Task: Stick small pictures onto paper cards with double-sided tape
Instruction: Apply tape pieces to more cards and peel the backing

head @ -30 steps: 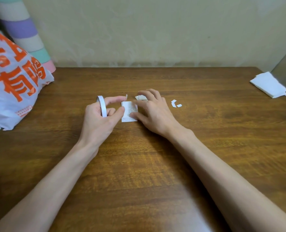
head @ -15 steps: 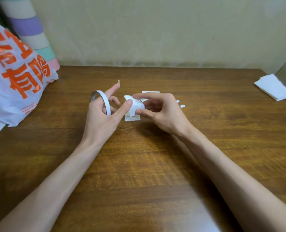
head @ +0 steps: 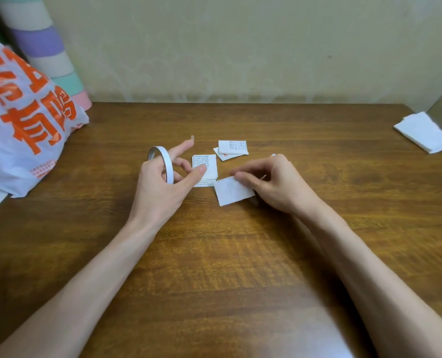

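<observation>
You are pinching a small white paper [head: 234, 190] with your right hand [head: 276, 184]. Your thumb and fingers are curling on its right side. The paper is sitting low over the middle of the tabletop [head: 214, 267]. Half a second ago both hands were holding it up over the little stack of printed papers [head: 204, 168]. Now your right hand is taking it away alone, toward the near edge and a bit to the right.

Your left hand [head: 160, 192] is not touching that paper any more. It is carrying the tape roll [head: 162, 161], which is hanging like a ring on your curled fingers. The pointer finger and thumb are sticking out straight. I am guessing this means one paper is picked out and is waiting for its tape.

Two more small papers [head: 232, 149] are lying just past the stack, toward the far edge. A pile of folded white sheets [head: 422, 133] is sitting near the far right corner. The big white and orange bag [head: 26, 120] is leaning at the left edge. Its inside is not showing, so I cannot tell what is in it.
</observation>
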{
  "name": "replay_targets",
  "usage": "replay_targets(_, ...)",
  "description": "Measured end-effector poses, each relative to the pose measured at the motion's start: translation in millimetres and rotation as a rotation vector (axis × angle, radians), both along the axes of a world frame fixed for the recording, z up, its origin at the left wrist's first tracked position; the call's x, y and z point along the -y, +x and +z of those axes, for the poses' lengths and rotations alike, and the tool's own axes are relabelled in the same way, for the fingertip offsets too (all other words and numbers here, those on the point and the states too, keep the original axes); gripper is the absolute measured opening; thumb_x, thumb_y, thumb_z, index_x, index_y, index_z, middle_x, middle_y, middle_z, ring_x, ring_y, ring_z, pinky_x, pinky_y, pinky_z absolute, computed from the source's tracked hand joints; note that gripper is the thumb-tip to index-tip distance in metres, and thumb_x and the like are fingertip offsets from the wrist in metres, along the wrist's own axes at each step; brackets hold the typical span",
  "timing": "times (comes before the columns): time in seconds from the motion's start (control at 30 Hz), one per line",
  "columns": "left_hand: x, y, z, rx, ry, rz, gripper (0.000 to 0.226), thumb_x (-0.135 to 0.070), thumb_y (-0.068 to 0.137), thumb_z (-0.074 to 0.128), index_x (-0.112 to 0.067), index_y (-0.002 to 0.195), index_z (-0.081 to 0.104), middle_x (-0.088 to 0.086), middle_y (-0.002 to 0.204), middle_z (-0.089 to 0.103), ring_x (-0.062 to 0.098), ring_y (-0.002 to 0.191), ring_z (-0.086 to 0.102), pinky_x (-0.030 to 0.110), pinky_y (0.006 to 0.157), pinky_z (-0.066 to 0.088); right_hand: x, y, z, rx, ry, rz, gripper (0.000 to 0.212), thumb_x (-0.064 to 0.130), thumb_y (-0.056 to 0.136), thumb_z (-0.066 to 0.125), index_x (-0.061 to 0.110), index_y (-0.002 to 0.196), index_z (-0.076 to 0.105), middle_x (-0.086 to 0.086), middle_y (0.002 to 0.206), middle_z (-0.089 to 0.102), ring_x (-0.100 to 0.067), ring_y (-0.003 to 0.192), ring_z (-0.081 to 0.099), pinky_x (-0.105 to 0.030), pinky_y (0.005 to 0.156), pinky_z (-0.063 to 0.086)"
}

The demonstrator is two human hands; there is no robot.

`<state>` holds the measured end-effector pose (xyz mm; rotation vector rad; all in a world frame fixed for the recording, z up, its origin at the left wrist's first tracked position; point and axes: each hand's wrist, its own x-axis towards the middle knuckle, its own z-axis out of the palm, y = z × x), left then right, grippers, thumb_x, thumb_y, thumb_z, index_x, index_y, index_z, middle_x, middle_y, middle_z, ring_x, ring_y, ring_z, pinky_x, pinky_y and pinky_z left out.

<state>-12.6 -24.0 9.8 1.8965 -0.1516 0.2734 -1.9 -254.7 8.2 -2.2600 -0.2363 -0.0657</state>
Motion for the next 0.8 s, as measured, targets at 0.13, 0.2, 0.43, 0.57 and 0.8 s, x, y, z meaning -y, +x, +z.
replay_targets(0.13,2.9,-3.0,2.8,0.001,-0.095,-0.042,0.019,-0.022,0.094,0.079,-0.023,0.113,0.079,0.002,0.074,0.056,0.012,0.067,0.053,0.017,0.069,0.049,-1.2,-4.5,-0.2,0.130,-0.225,-0.003,0.006,0.028,0.091,0.081,0.029,0.096,0.084,0.010,0.090,0.076,-0.006,0.082,0.060,-0.021,0.076,0.046)
replay_targets(0.2,4.5,-4.8,2.7,-0.025,-0.114,-0.090,0.010,-0.024,0.094,0.078,-0.022,0.104,0.080,0.007,0.075,0.052,0.016,0.069,0.050,0.022,0.069,0.048,-3.2,-4.8,-1.2,0.139,-0.262,-0.008,0.006,0.032,0.088,0.082,0.030,0.094,0.083,0.009,0.089,0.073,-0.013,0.088,0.058,-0.030,0.082,0.046)
replay_targets(0.43,7.4,-11.5,5.3,-0.139,-0.175,-0.207,0.012,-0.030,0.094,0.076,-0.019,0.096,0.082,0.003,0.068,0.044,0.007,0.055,0.037,0.012,0.051,0.034,-13.8,-7.0,-0.3,0.137,0.067,-0.084,0.022,0.018,0.091,0.076,0.028,0.111,0.080,0.012,0.093,0.066,-0.005,0.089,0.058,-0.014,0.079,0.040)
replay_targets(0.57,7.1,-10.0,3.1,-0.161,-0.166,-0.218,0.013,-0.030,0.096,0.073,-0.020,0.099,0.082,-0.014,0.058,0.042,0.003,0.051,0.036,0.011,0.049,0.032,-20.3,-13.6,9.3,-0.024,0.412,0.028,0.032,0.001,0.092,0.068,0.025,0.109,0.082,0.002,0.102,0.078,-0.008,0.098,0.070,-0.014,0.086,0.051)
replay_targets(0.8,4.9,-9.8,4.8,-0.169,-0.179,-0.235,0.014,-0.032,0.096,0.073,-0.023,0.102,0.083,-0.008,0.059,0.036,0.009,0.055,0.028,0.019,0.049,0.026,-16.8,-13.3,6.8,-0.017,0.442,0.060,0.019,0.001,0.093,0.073,0.015,0.102,0.083,0.021,0.081,0.070,0.005,0.071,0.058,-0.008,0.068,0.041)
